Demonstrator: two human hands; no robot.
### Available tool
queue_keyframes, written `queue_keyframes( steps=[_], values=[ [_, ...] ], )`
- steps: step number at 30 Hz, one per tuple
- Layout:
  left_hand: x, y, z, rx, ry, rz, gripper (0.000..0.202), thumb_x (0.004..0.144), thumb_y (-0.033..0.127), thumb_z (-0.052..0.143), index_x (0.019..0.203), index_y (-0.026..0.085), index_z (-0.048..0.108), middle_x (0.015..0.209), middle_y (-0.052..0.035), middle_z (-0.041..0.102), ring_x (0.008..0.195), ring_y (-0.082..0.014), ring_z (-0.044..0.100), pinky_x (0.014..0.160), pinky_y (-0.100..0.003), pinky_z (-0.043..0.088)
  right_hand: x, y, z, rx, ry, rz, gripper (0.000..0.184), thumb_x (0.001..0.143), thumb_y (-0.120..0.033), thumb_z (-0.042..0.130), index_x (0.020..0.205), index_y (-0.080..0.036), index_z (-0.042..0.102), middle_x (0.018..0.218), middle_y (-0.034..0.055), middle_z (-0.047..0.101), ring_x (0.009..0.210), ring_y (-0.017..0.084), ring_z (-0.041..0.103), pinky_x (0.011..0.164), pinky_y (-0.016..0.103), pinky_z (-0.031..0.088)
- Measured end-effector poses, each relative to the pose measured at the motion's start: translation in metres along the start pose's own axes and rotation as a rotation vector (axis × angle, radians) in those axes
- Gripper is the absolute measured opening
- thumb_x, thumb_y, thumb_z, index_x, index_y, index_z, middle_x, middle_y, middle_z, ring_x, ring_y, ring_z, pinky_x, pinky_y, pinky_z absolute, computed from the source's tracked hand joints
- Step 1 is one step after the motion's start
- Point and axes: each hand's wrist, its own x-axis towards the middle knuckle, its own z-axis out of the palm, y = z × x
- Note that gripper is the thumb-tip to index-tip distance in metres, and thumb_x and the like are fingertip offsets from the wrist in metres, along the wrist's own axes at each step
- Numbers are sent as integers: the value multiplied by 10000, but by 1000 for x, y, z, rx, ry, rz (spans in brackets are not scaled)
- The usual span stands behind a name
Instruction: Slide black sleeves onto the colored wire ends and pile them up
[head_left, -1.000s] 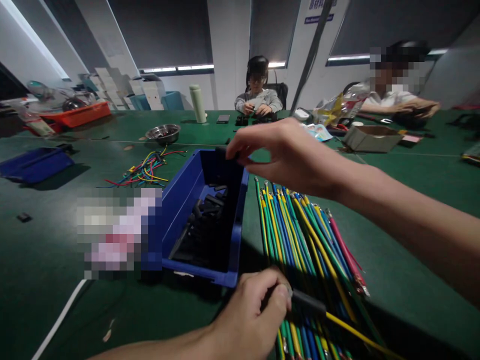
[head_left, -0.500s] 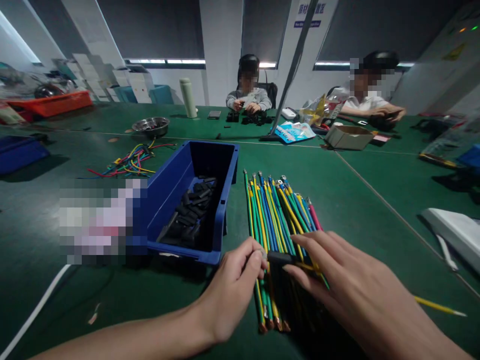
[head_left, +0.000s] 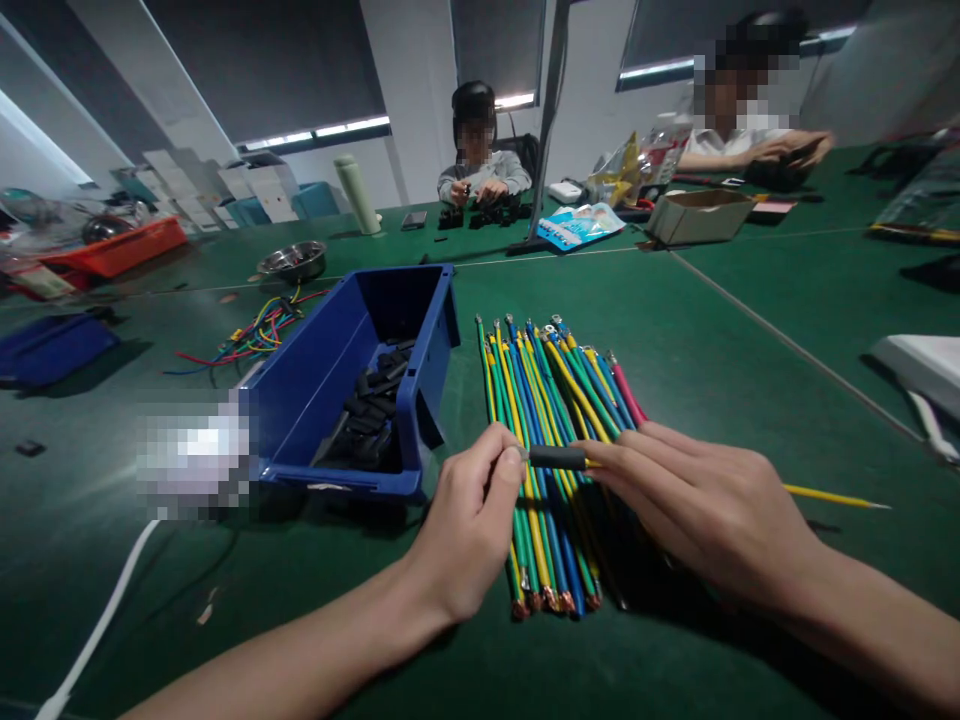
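Note:
My left hand [head_left: 469, 525] pinches the metal end of a yellow wire [head_left: 832, 494] that runs off to the right behind my right hand. My right hand [head_left: 701, 505] holds a short black sleeve [head_left: 557, 458] on that wire between its fingertips, close to my left fingers. Both hands hover over a row of green, yellow, blue and red wires [head_left: 540, 400] lying on the green table [head_left: 712, 330]. Just left of them stands a blue bin [head_left: 330, 370] holding several black sleeves [head_left: 371, 400].
Loose coloured wires [head_left: 255, 335] and a steel bowl [head_left: 292, 260] lie behind the bin. A dark blue tray [head_left: 49, 348] and an orange tray [head_left: 112, 250] are at the left, a cardboard box [head_left: 697, 215] at the far right. Two other people sit across the table.
My right hand came back from above the bin to the wire held in my left hand. It now holds a black sleeve on that wire.

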Motion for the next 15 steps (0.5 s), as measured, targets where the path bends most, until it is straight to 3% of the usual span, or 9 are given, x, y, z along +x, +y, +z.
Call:
queue_keyframes(
  steps=[7, 11, 15],
  values=[
    [-9, -5, -11, -42, -116, 63, 306, 1022, 328, 363, 760, 202, 456, 679, 44, 391, 618, -133, 371, 583, -288, 286, -1, -5, 1, 82, -4, 6, 207, 1004, -182, 392, 1076, -176, 586, 817, 8, 721, 638, 145, 629, 524, 299, 408],
    [-12, -2, -11, -72, -141, 59, 327, 1026, 330, 356, 738, 201, 441, 666, 44, 386, 610, -132, 369, 577, -292, 282, 1, -8, -5, 125, 0, 62, 184, 985, -194, 448, 1064, -184, 614, 819, -3, 724, 659, 138, 642, 570, 293, 446],
    [-13, -1, -10, -121, -143, 27, 427, 1042, 370, 326, 664, 193, 416, 657, 36, 385, 618, -131, 357, 585, -290, 282, 4, -9, -12, 101, 11, 4, 212, 981, -174, 445, 1030, -161, 651, 792, 21, 719, 655, 144, 624, 626, 298, 454]
  ],
)
